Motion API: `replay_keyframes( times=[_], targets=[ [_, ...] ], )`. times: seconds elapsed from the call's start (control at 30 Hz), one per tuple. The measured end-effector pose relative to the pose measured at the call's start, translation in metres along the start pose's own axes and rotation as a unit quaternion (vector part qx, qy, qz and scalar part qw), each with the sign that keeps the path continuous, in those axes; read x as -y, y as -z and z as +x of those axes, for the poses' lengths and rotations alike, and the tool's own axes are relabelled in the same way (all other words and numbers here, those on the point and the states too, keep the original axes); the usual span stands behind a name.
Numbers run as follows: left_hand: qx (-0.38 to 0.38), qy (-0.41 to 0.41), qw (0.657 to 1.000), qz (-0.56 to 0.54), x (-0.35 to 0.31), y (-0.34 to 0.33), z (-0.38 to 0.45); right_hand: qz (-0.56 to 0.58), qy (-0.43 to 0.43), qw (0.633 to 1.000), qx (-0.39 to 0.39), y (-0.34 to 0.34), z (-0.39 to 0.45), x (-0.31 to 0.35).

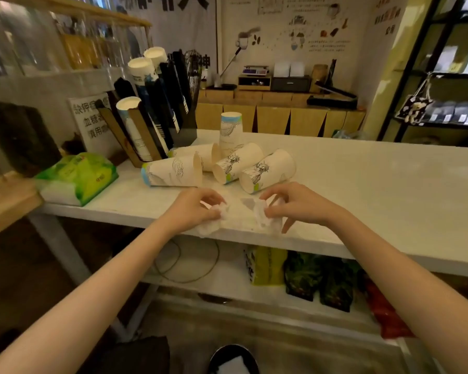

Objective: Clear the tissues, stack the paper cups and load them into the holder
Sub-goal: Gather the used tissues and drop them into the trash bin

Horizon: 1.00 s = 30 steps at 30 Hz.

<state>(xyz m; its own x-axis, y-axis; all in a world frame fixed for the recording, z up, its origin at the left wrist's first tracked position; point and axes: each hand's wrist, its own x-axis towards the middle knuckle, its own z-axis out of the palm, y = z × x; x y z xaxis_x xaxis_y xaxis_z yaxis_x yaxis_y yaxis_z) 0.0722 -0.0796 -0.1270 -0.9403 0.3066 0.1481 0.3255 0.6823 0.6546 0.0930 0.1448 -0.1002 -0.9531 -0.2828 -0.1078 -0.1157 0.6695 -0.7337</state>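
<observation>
Crumpled white tissues [241,220] lie at the front edge of the white counter [376,184]. My left hand [195,209] pinches the left clump of tissue, and my right hand [289,203] pinches the right clump. Behind the hands, several printed paper cups [265,170] lie on their sides, and one cup [230,133] stands upside down at the back. The black and brown cup holder [157,114] leans at the back left, with cup stacks in three of its slots.
A green pack of tissues [79,176] sits at the counter's left end beside a printed sign [89,122]. Bags [303,276] stand on the lower shelf. A bin with white paper in it [233,360] is on the floor below me.
</observation>
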Motion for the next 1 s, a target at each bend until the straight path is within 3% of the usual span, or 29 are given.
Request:
replay_keyframes(
  times=[0.17, 0.33, 0.5, 0.7, 0.9, 1.0],
  targets=[
    [0.124, 0.078, 0.986, -0.084, 0.021, -0.016, -0.060, 0.076, -0.043, 0.987, 0.132, -0.057, -0.026, -0.009],
    [0.185, 0.142, 0.970, -0.067, 0.071, -0.081, -0.102, 0.044, -0.099, 0.980, 0.167, -0.133, -0.037, -0.074],
    [0.189, 0.246, 0.947, -0.082, 0.135, -0.163, -0.121, 0.132, -0.201, 0.965, 0.100, -0.199, -0.035, -0.165],
    [0.283, 0.221, 0.933, -0.016, 0.217, -0.279, -0.148, 0.269, -0.364, 0.892, -0.006, -0.312, -0.024, -0.285],
    [0.295, 0.286, 0.912, -0.002, 0.312, -0.400, -0.160, 0.213, -0.373, 0.903, -0.025, -0.422, 0.002, -0.398],
    [0.265, 0.286, 0.921, -0.003, 0.356, -0.456, -0.164, 0.186, -0.382, 0.905, -0.021, -0.470, 0.020, -0.450]
  ],
)
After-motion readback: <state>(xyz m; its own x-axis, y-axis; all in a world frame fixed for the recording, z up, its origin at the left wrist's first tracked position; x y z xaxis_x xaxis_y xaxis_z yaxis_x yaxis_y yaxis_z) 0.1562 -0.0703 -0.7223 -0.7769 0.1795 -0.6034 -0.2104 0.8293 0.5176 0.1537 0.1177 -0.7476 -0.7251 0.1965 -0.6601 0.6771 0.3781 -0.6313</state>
